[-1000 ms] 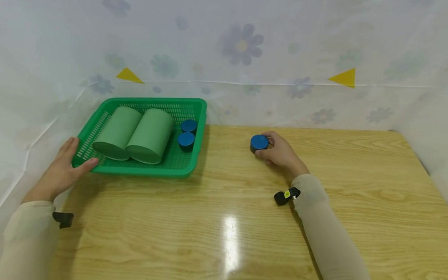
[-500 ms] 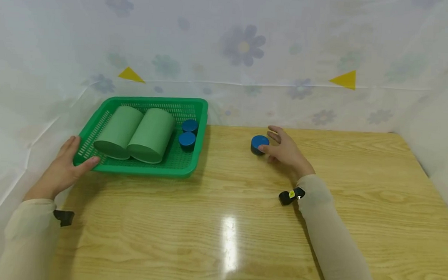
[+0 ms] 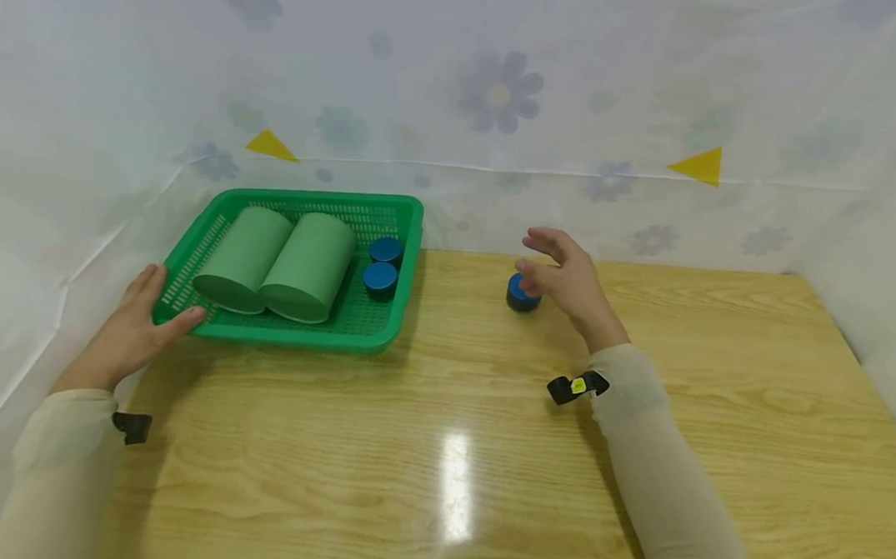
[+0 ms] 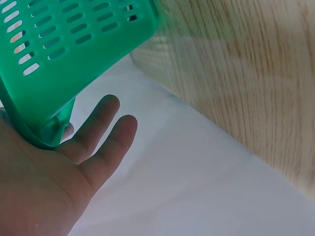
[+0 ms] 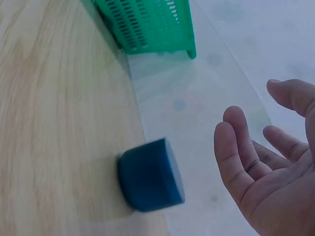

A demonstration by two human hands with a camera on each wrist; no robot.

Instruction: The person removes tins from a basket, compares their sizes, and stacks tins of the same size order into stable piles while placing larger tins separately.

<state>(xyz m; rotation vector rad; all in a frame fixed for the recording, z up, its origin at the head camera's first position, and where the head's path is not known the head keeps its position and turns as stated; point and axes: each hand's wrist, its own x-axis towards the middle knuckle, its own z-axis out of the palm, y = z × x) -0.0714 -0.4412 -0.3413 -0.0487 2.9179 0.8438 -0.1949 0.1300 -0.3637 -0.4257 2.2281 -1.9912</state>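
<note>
My left hand (image 3: 126, 328) rests against the near left corner of the green plastic basket (image 3: 325, 338), its thumb along the front rim. In the left wrist view its fingers (image 4: 106, 152) stretch out straight past the basket corner. Two light green cylinders (image 3: 246, 250) lie side by side in the basket, with two short blue cylinders (image 3: 380, 278) at its right side. A third short blue cylinder (image 3: 521, 298) stands on the table, partly covered by my right hand (image 3: 571, 289) in the head view. The right wrist view shows a gap between that blue cylinder (image 5: 147, 177) and the loosely spread fingers.
The wood-grain table (image 3: 334, 475) meets a flower-patterned white sheet (image 3: 451, 205) at the back, and white sheeting hangs at both sides. Two yellow triangles (image 3: 699, 165) are on the back sheet.
My right hand has let go of the blue cylinder and risen above it, fingers spreading. The cylinder stays on the table. My left hand keeps its place at the basket.
</note>
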